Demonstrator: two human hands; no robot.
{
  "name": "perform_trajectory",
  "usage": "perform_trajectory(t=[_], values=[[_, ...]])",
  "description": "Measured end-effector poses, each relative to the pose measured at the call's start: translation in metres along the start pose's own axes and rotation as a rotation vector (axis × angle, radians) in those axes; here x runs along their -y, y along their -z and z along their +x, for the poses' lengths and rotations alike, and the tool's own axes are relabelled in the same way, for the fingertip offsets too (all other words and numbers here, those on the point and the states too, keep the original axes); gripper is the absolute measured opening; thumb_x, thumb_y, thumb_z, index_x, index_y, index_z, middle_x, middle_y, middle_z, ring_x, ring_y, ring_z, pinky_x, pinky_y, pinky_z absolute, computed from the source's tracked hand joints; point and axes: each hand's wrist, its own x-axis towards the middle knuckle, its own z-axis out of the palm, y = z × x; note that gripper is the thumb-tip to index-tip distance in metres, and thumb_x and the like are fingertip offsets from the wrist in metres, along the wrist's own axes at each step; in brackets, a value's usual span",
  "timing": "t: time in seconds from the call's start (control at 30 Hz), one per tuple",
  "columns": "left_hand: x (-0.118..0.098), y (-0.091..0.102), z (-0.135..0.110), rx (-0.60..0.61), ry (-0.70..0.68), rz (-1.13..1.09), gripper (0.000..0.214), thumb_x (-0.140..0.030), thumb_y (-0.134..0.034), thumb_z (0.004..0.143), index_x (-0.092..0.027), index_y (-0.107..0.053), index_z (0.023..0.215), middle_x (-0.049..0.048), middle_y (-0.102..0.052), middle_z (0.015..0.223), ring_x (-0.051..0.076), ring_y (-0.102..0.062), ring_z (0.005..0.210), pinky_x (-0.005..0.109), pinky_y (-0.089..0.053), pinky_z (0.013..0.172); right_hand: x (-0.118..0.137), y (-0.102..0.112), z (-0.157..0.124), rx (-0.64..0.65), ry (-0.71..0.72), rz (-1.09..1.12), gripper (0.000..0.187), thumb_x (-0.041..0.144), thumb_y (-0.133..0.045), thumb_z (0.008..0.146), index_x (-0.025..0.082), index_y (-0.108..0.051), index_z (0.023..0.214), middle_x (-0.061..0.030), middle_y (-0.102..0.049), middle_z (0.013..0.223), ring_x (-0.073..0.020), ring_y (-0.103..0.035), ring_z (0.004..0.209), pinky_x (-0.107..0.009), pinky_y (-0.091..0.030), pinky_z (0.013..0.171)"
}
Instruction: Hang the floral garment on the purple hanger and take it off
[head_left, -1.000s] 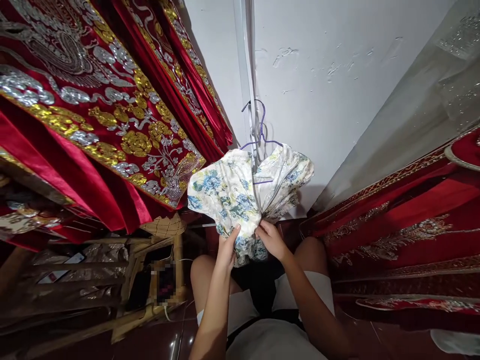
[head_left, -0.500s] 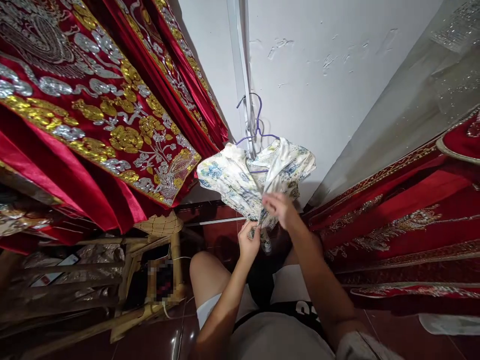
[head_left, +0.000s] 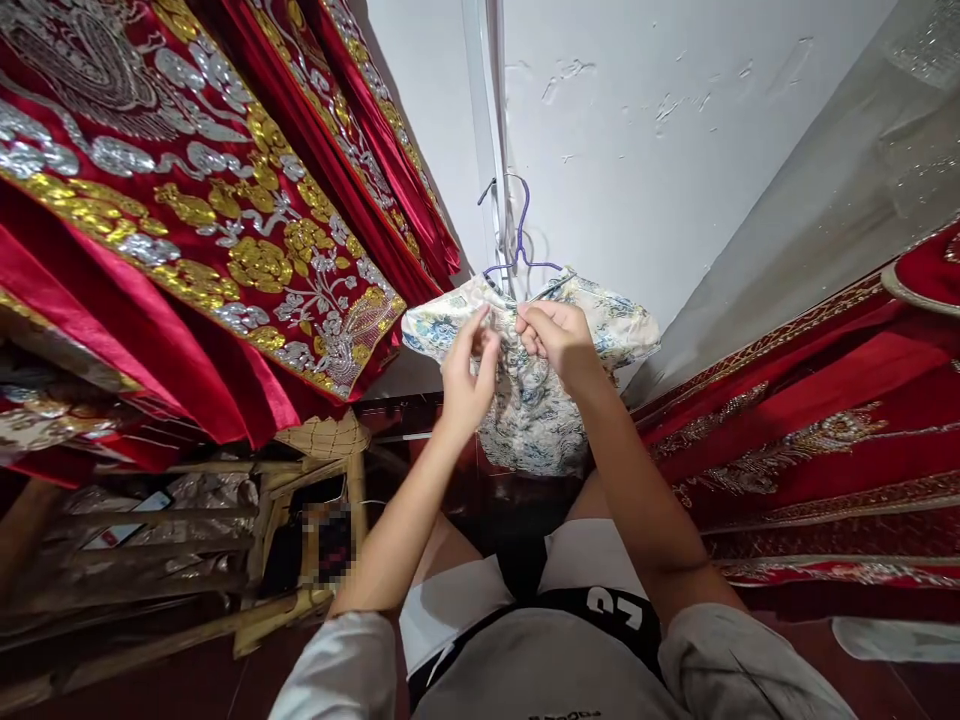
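A short-sleeved white blouse (head_left: 534,425) with a blue floral print hangs by its shoulders on a purple hanger (head_left: 521,235). At the right side of its neckline, my right hand (head_left: 561,338) is closed, thumb and index finger pinching the fabric edge. My left hand (head_left: 471,368) is just left of the blouse's front opening, thumb and index finger apart, the other fingers partly hidden behind them. Whether the left fingertips touch the cloth is hard to see. Below both hands the front of the blouse hangs down, gathered at the middle.
The hanger hooks at a white metal upright (head_left: 491,120) on the white wall (head_left: 622,190). Red embroidered garments (head_left: 285,250) hang close on the left, more red garments (head_left: 795,430) on the right. A bamboo rack (head_left: 307,605) stands lower left, with a phone (head_left: 127,522) on it.
Both hands have moved up from the lower front of the blouse to its neckline. My left hand has let go of the hem. The blouse front now hangs down, fuller and straighter.
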Motion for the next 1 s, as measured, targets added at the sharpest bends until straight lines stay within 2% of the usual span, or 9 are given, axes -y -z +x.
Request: perform_trajectory(t=[0.1,0.2,0.33,0.47,0.57,0.77,0.87,0.93,1.0], values=[[-0.029,0.002,0.045,0.135,-0.103,0.101,0.031,-0.044,-0.056,0.102,-0.017,-0.069,0.11,0.0042,-0.069,0.091,0.017,-0.063,0.083,0.031,-0.049,0.083,-0.003,0.0,0.001,-0.019,0.051,-0.04,0.038,0.048,-0.063,0.095,0.02,-0.059,0.07,0.0049,-0.045,0.051,-0.009,-0.038,0.048,-0.023,-0.031,0.048],[-0.042,0.003,0.058,0.154,-0.151,0.18,0.029,-0.041,-0.057,0.102,-0.016,-0.068,0.091,0.0013,-0.067,0.08,0.014,-0.06,0.074,0.026,-0.047,0.074,-0.02,0.002,0.001,-0.081,0.089,-0.117,0.037,0.049,-0.061,0.095,0.021,-0.06,0.072,0.0048,-0.042,0.053,-0.0108,-0.035,0.051,-0.026,-0.028,0.049],[-0.019,0.03,0.059,-0.182,-0.073,0.073,0.022,-0.035,-0.061,0.1,-0.015,-0.063,0.095,0.001,-0.065,0.087,0.013,-0.06,0.082,0.025,-0.048,0.079,-0.062,0.005,-0.017,-0.096,-0.006,-0.218,0.039,0.049,-0.063,0.091,0.021,-0.059,0.065,0.0041,-0.041,0.053,-0.0119,-0.033,0.052,-0.028,-0.024,0.052],[0.038,0.077,0.056,-0.524,0.291,-0.278,0.019,-0.022,-0.048,0.104,-0.019,-0.052,0.086,-0.0021,-0.058,0.083,0.009,-0.055,0.08,0.026,-0.048,0.091,-0.095,-0.005,-0.057,-0.084,-0.078,-0.122,0.043,0.054,-0.061,0.09,0.024,-0.054,0.06,0.0033,-0.04,0.05,-0.0141,-0.034,0.052,-0.029,-0.027,0.052],[0.072,0.082,0.031,-0.446,0.505,-0.363,0.027,-0.028,-0.038,0.107,-0.021,-0.053,0.085,0.0009,-0.063,0.079,0.013,-0.062,0.086,0.037,-0.051,0.1,-0.107,-0.02,-0.086,-0.145,-0.137,0.003,0.041,0.053,-0.059,0.087,0.024,-0.051,0.059,0.0038,-0.038,0.05,-0.0136,-0.033,0.051,-0.029,-0.029,0.053],[0.088,0.023,-0.039,-0.33,0.697,-0.398,0.028,-0.043,-0.065,0.086,-0.016,-0.07,0.092,0.0076,-0.074,0.082,0.023,-0.07,0.092,0.039,-0.056,0.091,-0.119,-0.012,-0.103,-0.27,-0.238,0.107,0.04,0.055,-0.059,0.083,0.024,-0.05,0.061,0.0043,-0.039,0.05,-0.0122,-0.033,0.049,-0.029,-0.027,0.051],[0.084,0.012,-0.045,-0.063,0.7,-0.243,0.019,-0.032,-0.076,0.072,-0.016,-0.074,0.082,0.0071,-0.076,0.084,0.027,-0.069,0.095,0.038,-0.054,0.091,-0.118,0.011,-0.103,-0.318,-0.235,0.102,0.04,0.054,-0.063,0.08,0.024,-0.048,0.058,0.0042,-0.039,0.05,-0.0116,-0.031,0.048,-0.029,-0.025,0.05],[0.075,0.013,-0.038,0.152,0.641,-0.171,0.016,-0.033,-0.076,0.073,-0.017,-0.073,0.076,0.0061,-0.075,0.083,0.027,-0.067,0.094,0.037,-0.053,0.092,-0.117,0.025,-0.105,-0.285,-0.247,0.058,0.041,0.053,-0.064,0.082,0.023,-0.049,0.057,0.0039,-0.039,0.049,-0.0118,-0.032,0.047,-0.029,-0.026,0.05],[0.06,0.012,-0.03,0.221,0.56,-0.24,0.024,-0.041,-0.072,0.081,-0.018,-0.07,0.076,0.0046,-0.072,0.08,0.024,-0.066,0.089,0.036,-0.052,0.091,-0.117,0.036,-0.107,-0.207,-0.279,-0.024,0.045,0.055,-0.065,0.084,0.023,-0.051,0.056,0.0034,-0.038,0.047,-0.013,-0.033,0.047,-0.031,-0.028,0.05]])
